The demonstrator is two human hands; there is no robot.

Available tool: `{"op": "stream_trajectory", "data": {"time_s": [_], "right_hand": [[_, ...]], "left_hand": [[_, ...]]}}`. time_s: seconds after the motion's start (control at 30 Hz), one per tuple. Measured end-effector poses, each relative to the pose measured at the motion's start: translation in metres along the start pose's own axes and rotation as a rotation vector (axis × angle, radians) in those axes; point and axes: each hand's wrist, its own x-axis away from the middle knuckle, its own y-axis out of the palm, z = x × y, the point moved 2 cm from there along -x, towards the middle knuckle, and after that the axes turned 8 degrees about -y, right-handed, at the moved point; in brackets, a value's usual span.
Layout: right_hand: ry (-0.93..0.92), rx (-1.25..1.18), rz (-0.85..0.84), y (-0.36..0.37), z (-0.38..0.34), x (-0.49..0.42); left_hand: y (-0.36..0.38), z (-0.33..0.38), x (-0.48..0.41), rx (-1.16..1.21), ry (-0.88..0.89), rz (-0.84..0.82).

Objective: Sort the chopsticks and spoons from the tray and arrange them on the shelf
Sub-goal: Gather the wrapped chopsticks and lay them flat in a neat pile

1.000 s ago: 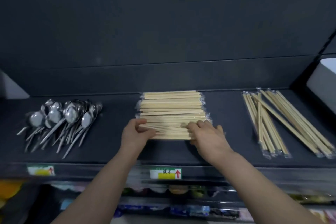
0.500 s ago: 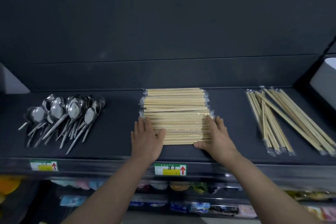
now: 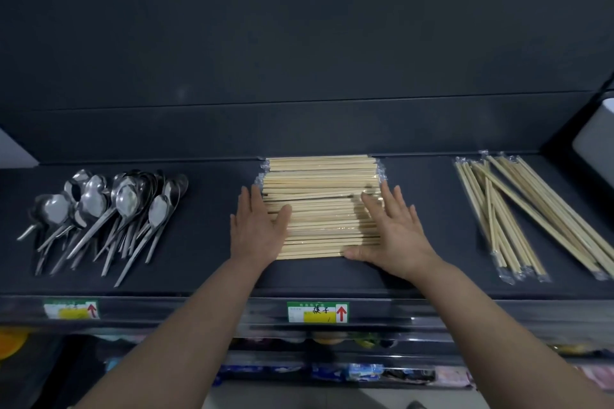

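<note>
A flat stack of wrapped short wooden chopsticks [image 3: 320,183] lies crosswise in the middle of the dark shelf [image 3: 206,242]. My left hand [image 3: 257,231] lies flat against the stack's left end, fingers straight. My right hand [image 3: 395,232] presses flat on the stack's right end, thumb at its front edge. A heap of metal spoons [image 3: 109,209] sits on the shelf's left part. Longer wrapped chopsticks [image 3: 518,212] lie fanned out on the right part.
The shelf's front rail carries a green and yellow price label [image 3: 318,311] below the stack and another label [image 3: 70,308] at the left. A light grey box [image 3: 596,139] stands at the far right. Lower shelves hold packaged goods [image 3: 332,370].
Both hands went from curled fingers handling loose chopsticks at the stack's front to flat, straight fingers along its two ends. The stack now looks squared and even.
</note>
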Motion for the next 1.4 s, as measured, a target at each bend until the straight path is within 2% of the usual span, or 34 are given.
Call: {"op": "stream_trajectory", "data": {"time_s": [0.2,0.37,0.47,0.57,0.63,0.93,1.1,1.27,1.4], "right_hand": [[0.048,0.017,-0.101,0.000,0.000,-0.011],[0.015,0.066,-0.194,-0.005,0.002,-0.021],[0.047,0.089,-0.289,-0.009,0.004,-0.031],[0.056,0.071,-0.314,-0.011,0.005,-0.032],[0.047,0.094,-0.303,-0.010,0.003,-0.030],[0.021,0.127,-0.337,-0.009,0.004,-0.028],[-0.015,0.141,-0.216,-0.018,0.012,-0.003],[0.052,0.171,0.033,-0.049,0.055,0.027],[0.132,0.221,0.136,-0.075,0.098,0.055]], "left_hand": [[0.005,0.005,-0.017,-0.127,0.093,-0.110],[0.005,0.010,-0.012,-0.162,0.129,-0.083],[0.003,0.016,-0.007,-0.300,0.304,-0.052],[0.006,0.026,-0.005,-0.427,0.430,-0.143],[0.010,0.029,-0.006,-0.454,0.420,-0.180],[0.009,0.036,-0.001,-0.465,0.389,-0.137],[0.013,0.071,0.020,-0.358,0.448,-0.127],[0.036,0.128,0.042,-0.314,0.556,-0.154],[0.064,0.177,0.062,-0.285,0.599,-0.137]]}}
